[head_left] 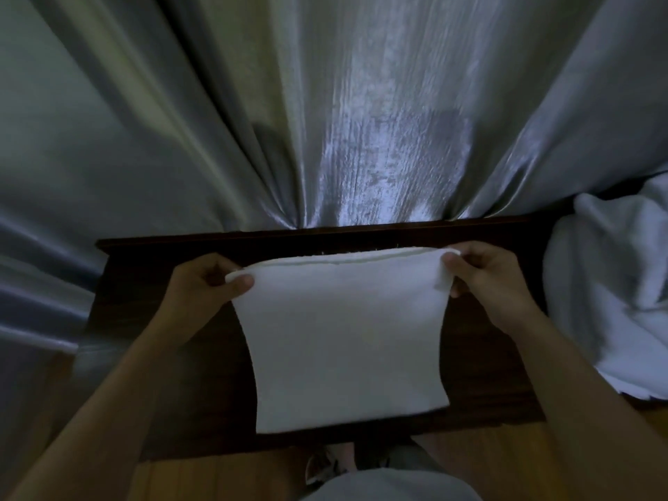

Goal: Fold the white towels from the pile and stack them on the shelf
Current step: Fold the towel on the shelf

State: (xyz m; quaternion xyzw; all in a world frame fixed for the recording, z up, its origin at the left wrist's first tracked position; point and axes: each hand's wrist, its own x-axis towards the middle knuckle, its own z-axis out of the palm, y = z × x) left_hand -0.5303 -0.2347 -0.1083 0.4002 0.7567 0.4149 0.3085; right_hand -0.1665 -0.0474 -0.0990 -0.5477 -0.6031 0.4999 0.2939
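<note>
A white towel (347, 341), doubled over, hangs in front of me above a dark wooden shelf (151, 305). My left hand (206, 283) pinches its upper left corner between thumb and fingers. My right hand (488, 276) pinches the upper right corner the same way. The towel's top edge stretches level between both hands and its lower edge hangs near the shelf's front edge. A pile of crumpled white towels (611, 294) lies on the right end of the shelf.
A shiny grey curtain (361, 113) hangs right behind the shelf and fills the upper view. Wooden floor (217, 475) and my foot (325, 464) show below the shelf's front edge.
</note>
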